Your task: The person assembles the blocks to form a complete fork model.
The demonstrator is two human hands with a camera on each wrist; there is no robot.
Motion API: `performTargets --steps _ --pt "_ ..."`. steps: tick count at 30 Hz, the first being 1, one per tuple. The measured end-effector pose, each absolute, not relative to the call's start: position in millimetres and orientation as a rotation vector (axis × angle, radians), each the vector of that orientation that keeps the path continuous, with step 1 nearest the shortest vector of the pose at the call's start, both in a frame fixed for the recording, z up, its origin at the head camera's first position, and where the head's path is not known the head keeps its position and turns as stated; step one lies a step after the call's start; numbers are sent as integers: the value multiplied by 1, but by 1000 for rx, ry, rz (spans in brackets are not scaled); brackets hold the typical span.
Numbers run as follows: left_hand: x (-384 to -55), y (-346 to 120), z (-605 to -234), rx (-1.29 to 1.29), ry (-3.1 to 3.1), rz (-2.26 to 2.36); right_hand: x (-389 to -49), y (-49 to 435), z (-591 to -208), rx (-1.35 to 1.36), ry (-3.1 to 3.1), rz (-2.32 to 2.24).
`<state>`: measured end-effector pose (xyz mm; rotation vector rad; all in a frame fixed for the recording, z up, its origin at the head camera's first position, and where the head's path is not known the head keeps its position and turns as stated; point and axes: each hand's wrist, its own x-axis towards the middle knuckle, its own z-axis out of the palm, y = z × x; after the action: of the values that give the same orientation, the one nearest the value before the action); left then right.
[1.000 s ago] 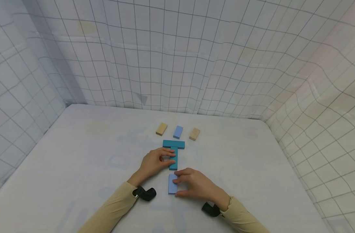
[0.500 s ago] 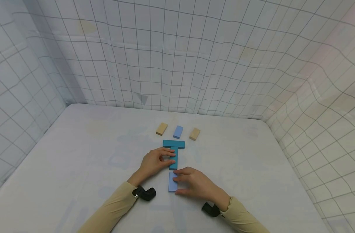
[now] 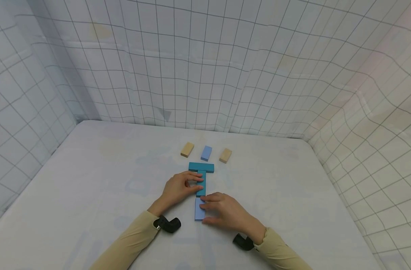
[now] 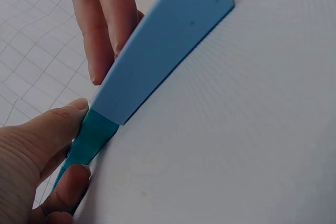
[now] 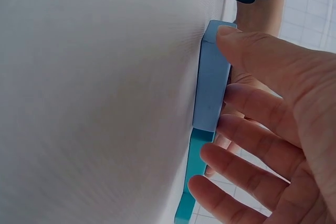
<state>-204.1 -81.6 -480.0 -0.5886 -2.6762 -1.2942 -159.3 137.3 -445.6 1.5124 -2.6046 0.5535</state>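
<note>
Two teal blocks form a T in the head view: a crosswise teal block [image 3: 201, 167] at the back and a lengthwise teal block [image 3: 201, 191] running toward me from it. My left hand [image 3: 178, 187] holds the lengthwise block, fingertips and thumb over it. A light blue block [image 3: 199, 210] lies in line with it, its far end right at the teal end. My right hand [image 3: 225, 212] holds this light blue block from the right. In the right wrist view its thumb [image 5: 252, 51] is at the near end, and other fingers reach along the side toward the teal block.
Behind the T lie a tan block [image 3: 187, 149], a smaller blue block [image 3: 206, 153] and another tan block [image 3: 225, 155] in a row. A white cloth covers the table [image 3: 276, 180]. Grid-patterned curtains [image 3: 205, 75] stand at the back and sides.
My right hand has moved the light blue block a short way forward, narrowing the gap to the teal block. The left hand has stayed in place.
</note>
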Motion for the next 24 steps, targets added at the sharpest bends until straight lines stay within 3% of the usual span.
performTargets --steps 24 --pt "-205 -82 -483 -596 -2670 -1305 -162 136 -447 1499 -2594 521"
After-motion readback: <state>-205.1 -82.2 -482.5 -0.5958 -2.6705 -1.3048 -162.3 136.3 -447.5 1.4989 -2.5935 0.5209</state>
